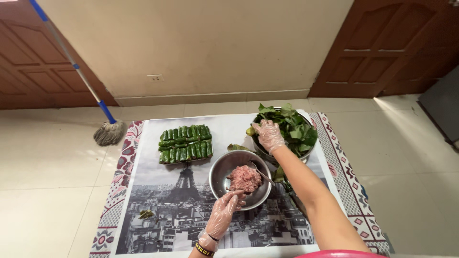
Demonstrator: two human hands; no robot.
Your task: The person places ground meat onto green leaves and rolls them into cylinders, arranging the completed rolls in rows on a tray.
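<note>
**Gloved hands at two bowls**

Both hands wear thin clear gloves, and both are out over the mat (158, 215). The right hand (268, 134) stretches up to about one o'clock and lies on the leaves (292, 128), fingers spread and loosely curled over the heap at its left edge; whether it has pinched a leaf I cannot tell. Those leaves fill a metal bowl (306, 155) at the mat's far right.

The left hand (224, 213) sits at six o'clock of the steel bowl (220, 173), fingertips touching its near rim, fingers bent but closed on nothing I can make out. In that bowl lies a mound of pink mince (245, 178), with a spoon (260, 172) resting against it, handle pointing to four o'clock.

Over at eleven o'clock from the steel bowl, well apart from both hands, rolls (185, 143) wrapped in green leaf lie packed in neat rows. One stray leaf (146, 214) lies at nine o'clock of the left hand. A mop (109, 131) leans just off the mat's far left corner, head on the tiled floor (48, 167).
</note>
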